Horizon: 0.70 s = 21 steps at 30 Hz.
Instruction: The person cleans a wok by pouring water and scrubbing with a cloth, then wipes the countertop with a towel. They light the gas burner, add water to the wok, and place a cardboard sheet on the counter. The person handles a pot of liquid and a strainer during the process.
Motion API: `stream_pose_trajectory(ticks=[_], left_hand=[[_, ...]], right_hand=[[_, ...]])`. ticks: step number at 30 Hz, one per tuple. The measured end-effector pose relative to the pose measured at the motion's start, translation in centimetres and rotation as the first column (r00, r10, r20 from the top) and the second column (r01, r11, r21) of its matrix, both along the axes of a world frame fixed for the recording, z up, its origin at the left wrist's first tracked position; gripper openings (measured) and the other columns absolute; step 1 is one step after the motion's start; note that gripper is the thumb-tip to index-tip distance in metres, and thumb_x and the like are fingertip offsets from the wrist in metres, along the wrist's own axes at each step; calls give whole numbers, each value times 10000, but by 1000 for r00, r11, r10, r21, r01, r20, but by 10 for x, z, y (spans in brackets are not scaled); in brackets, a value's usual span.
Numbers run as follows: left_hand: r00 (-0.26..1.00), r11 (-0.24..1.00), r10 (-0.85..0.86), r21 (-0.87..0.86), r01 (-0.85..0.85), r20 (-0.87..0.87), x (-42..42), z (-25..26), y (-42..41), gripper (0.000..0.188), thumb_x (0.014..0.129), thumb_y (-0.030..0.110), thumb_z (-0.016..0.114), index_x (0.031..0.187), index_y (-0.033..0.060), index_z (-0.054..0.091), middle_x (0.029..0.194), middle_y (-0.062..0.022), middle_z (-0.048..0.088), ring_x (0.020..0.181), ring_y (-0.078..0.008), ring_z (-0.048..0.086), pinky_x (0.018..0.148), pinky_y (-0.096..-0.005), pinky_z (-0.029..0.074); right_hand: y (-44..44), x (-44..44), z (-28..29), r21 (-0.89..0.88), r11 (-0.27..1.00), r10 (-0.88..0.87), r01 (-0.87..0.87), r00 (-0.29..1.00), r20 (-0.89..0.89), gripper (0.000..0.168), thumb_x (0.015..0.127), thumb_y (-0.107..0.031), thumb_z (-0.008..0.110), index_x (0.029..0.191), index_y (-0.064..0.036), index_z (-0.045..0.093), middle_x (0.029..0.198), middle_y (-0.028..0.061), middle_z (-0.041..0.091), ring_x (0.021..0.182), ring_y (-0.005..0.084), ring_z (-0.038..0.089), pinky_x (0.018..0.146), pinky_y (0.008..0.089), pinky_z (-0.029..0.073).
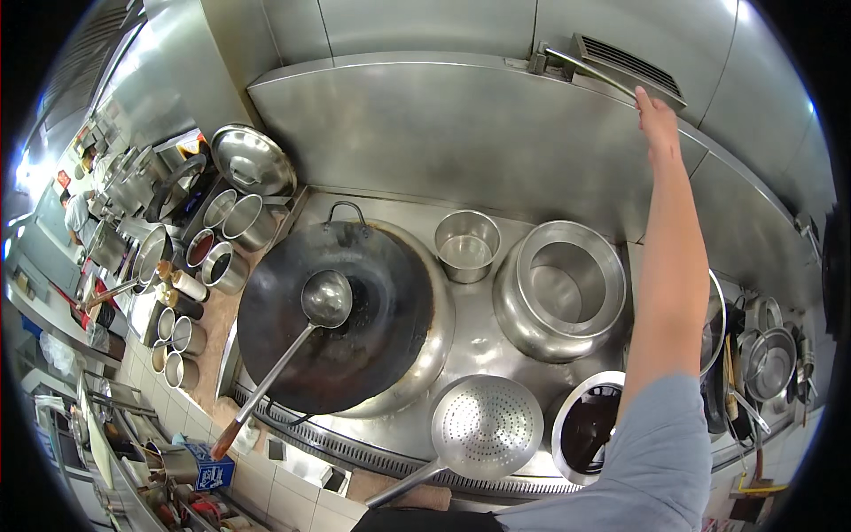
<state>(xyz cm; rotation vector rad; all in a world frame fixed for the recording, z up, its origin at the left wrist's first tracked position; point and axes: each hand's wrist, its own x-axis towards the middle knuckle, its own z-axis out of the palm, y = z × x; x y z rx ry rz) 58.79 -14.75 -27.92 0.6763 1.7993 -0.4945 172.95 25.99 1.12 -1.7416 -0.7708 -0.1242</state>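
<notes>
My right hand [657,121] is stretched far forward, closed around the end of a thin metal pipe [590,68]. The pipe looks like a swivel tap spout mounted on top of the steel backsplash [425,126]. Out of view is my left hand. Before me a dark wok [385,372] rests on the left burner ring, and a steel ladle [326,299] lies in it, its wooden handle over the front edge. A perforated skimmer [490,425] lies near the front. Behind it stand a small steel pot [467,246] and a wide round steel vessel [508,312] with an open ring top.
A pot of dark liquid [588,432] stands beneath my arm. Steel containers [249,223], sauce bottles [189,286] and a domed lid [252,159] crowd the left side. Strainers [768,362] hang at right. A slotted drain [346,452] edges the stove. People [80,216] stand far left.
</notes>
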Motion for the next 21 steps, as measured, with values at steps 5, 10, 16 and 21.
stream_pose_trajectory(ticks=[5, 10, 16, 21], left_hand=[[999, 989, -18, 147, 23, -33, 15, -22, 33, 631, 919, 446, 673, 1431, 152, 453, 1373, -180, 466, 1173, -321, 532, 945, -517, 386], [994, 945, -108, 309, 104, -5, -5, -65, 59, 301, 1026, 279, 576, 1253, 88, 628, 1067, -166, 699, 880, -311, 678, 690, -452, 543], [953, 905, -160, 423, 38, 258, 63, -25, 99, 325, 1042, 289, 602, 1304, 97, 580, 1020, -123, 716, 885, -249, 698, 695, -384, 551], [843, 795, -498, 495, 352, 200, 42, -64, 123, 386, 1025, 317, 638, 1287, 37, 598, 897, -134, 731, 824, -209, 716, 707, -354, 552]], right_hand=[[-19, -66, 43, -266, 963, 75, 39, 912, 403, 467, 980, -476, 601, 889, -31, 711, 781, 97, 680, 743, 268, 609, 740, 377, 492], [-29, -93, 54, -395, 919, 131, 18, 929, 347, 453, 978, -463, 603, 916, -33, 733, 785, 106, 701, 796, 270, 663, 770, 390, 506], [-60, -92, 70, -300, 940, 227, -159, 952, 207, 476, 958, -509, 645, 974, -36, 699, 850, 12, 647, 818, 142, 585, 802, 329, 470], [-122, -151, 71, -233, 972, 104, -28, 941, 322, 655, 911, -549, 675, 1309, -30, 662, 1102, 132, 718, 945, 223, 675, 857, 359, 526]])
